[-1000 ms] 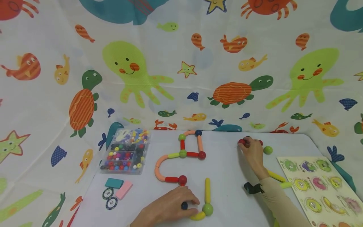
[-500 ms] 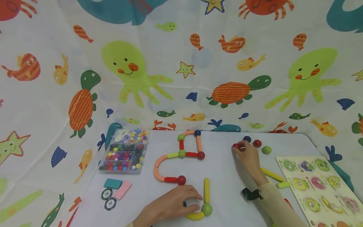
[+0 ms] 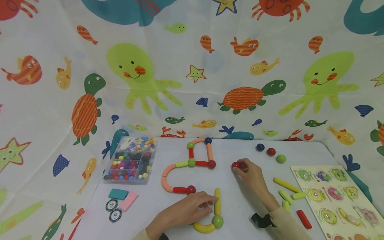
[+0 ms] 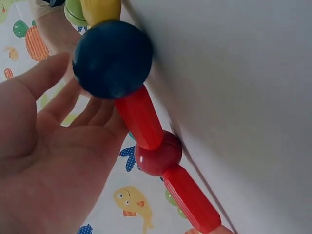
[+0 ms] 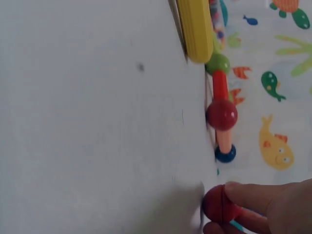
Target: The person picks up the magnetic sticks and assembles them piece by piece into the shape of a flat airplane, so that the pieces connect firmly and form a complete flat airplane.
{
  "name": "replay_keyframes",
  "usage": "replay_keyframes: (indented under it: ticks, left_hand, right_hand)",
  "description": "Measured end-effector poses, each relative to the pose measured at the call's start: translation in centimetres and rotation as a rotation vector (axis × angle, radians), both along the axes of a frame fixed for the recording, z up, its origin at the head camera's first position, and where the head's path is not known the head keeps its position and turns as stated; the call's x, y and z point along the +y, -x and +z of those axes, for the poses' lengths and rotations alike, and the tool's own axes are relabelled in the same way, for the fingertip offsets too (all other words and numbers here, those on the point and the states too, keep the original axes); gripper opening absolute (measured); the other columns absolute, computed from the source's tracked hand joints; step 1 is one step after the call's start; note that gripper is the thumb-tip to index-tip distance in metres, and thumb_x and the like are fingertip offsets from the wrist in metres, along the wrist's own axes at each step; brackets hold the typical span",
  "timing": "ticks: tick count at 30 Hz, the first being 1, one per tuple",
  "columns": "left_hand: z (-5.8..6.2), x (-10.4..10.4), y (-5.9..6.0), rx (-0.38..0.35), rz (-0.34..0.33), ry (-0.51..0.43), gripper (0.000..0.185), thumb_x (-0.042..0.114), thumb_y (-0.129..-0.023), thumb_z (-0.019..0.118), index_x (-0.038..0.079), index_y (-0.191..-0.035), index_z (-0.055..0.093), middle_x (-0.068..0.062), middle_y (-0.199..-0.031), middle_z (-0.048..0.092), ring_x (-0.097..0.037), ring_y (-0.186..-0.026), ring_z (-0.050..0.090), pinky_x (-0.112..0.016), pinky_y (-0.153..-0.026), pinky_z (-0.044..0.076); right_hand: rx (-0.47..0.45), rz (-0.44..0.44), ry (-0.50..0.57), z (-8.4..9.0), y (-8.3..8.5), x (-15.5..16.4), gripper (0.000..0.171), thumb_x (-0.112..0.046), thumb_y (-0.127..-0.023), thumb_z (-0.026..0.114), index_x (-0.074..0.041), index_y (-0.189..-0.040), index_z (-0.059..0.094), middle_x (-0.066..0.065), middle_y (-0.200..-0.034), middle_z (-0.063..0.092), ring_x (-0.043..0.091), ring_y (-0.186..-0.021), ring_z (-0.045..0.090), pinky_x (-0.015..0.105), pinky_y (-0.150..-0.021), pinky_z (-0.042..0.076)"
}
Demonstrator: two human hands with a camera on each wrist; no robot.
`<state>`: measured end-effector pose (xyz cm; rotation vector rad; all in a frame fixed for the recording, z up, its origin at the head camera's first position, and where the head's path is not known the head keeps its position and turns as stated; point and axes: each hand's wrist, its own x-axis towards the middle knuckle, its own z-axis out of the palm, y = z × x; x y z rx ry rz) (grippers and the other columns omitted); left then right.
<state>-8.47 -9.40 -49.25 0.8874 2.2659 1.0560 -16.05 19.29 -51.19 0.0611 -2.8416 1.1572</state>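
Left hand (image 3: 183, 213) rests near the front of the table (image 3: 240, 206), fingers loosely spread beside the yellow stick (image 3: 217, 201) and, judging by the wrist view, closed round nothing. That stick's long axis runs near to far, ending at a green ball (image 3: 217, 221). Farther back and right, the right hand (image 3: 252, 176) pinches a red ball (image 3: 235, 164) in its fingertips; best kept low and brought squarely onto a stick's end.
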Motion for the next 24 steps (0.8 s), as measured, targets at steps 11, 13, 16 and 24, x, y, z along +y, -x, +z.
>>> replay_keyframes:
  ticks: [11, 13, 16, 24]
  left_hand:
    - [-0.2, 0.8, 0.9, 0.074, -0.076, 0.006, 0.039, 0.021, -0.106, 0.054, 0.022, -0.145, 0.057, 0.007, -0.117, 0.067, 0.004, -0.094, 0.054, -0.017, -0.091, 0.05]
    - [-0.3, 0.9, 1.0, 0.063, -0.081, 0.012, 0.04, 0.019, -0.105, 0.055, 0.023, -0.145, 0.056, 0.007, -0.112, 0.067, 0.004, -0.091, 0.053, -0.015, -0.088, 0.05]
    - [-0.3, 1.0, 1.1, 0.055, -0.087, 0.023, 0.041, 0.017, -0.105, 0.056, 0.025, -0.145, 0.057, 0.008, -0.108, 0.065, 0.005, -0.089, 0.053, -0.015, -0.086, 0.049]
    - [-0.4, 1.4, 1.1, 0.103, -0.093, 0.046, 0.035, 0.018, -0.106, 0.054, 0.023, -0.14, 0.062, 0.008, -0.111, 0.064, 0.005, -0.091, 0.052, -0.015, -0.088, 0.05]
  right_hand:
    - [-0.022, 0.089, -0.007, -0.1, -1.8, -2.1, 0.033, -0.023, -0.088, 0.08, -0.015, -0.119, 0.068, -0.002, -0.105, 0.072, 0.013, -0.095, 0.066, 0.036, -0.09, 0.057]
    - [-0.029, 0.11, -0.007, -0.1, -2.1, -2.3, 0.034, -0.023, -0.087, 0.081, -0.017, -0.118, 0.068, -0.004, -0.103, 0.072, 0.011, -0.093, 0.065, 0.034, -0.089, 0.057]
    - [-0.037, 0.143, 0.0, 0.0, -2.5, -2.5, 0.033, -0.023, -0.086, 0.081, -0.019, -0.117, 0.069, -0.007, -0.103, 0.072, 0.009, -0.093, 0.064, 0.03, -0.089, 0.056]
    - [-0.061, 0.249, 0.016, -0.3, -3.0, -2.6, 0.035, -0.025, -0.087, 0.08, -0.024, -0.12, 0.068, -0.012, -0.109, 0.07, 0.008, -0.101, 0.064, 0.034, -0.095, 0.056]
